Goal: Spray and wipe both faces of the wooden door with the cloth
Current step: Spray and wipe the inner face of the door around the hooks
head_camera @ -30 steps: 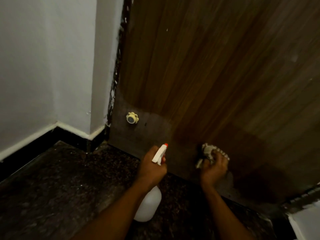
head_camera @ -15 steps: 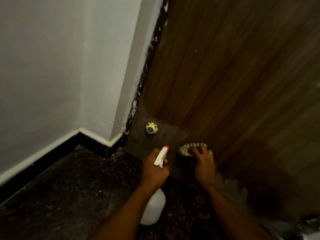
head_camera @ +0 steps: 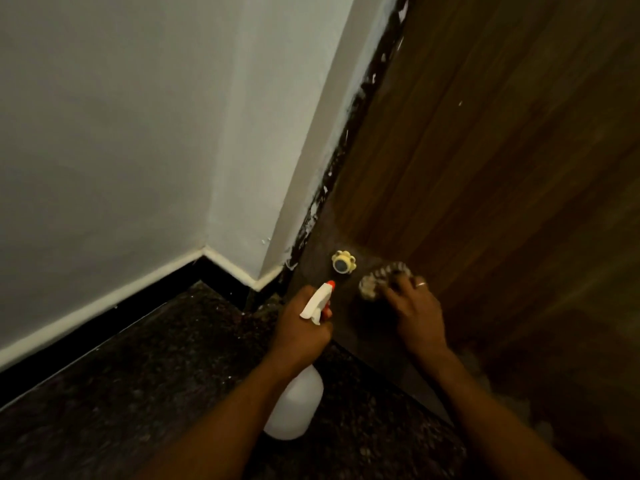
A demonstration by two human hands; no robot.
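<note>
The brown wooden door [head_camera: 485, 161] fills the right side, with a darker band along its bottom. My right hand [head_camera: 414, 311] presses a striped grey-white cloth [head_camera: 379, 278] flat against that lower band, just right of a small yellow door stopper [head_camera: 343, 262]. My left hand [head_camera: 301, 332] grips the neck of a white spray bottle [head_camera: 294, 407] with a red-tipped nozzle [head_camera: 329, 285] aimed toward the door's bottom corner. The bottle's body hangs below my fist, above the floor.
A white wall [head_camera: 138, 133] with a white-and-black skirting [head_camera: 104, 306] forms a corner on the left. The dark door frame edge [head_camera: 349, 161] shows chipped paint. Dark speckled stone floor [head_camera: 138, 393] lies below.
My right hand has slid the cloth leftward along the door's bottom, from well right of the stopper to right beside it. The view has swung left with it; the bottle hand stays put.
</note>
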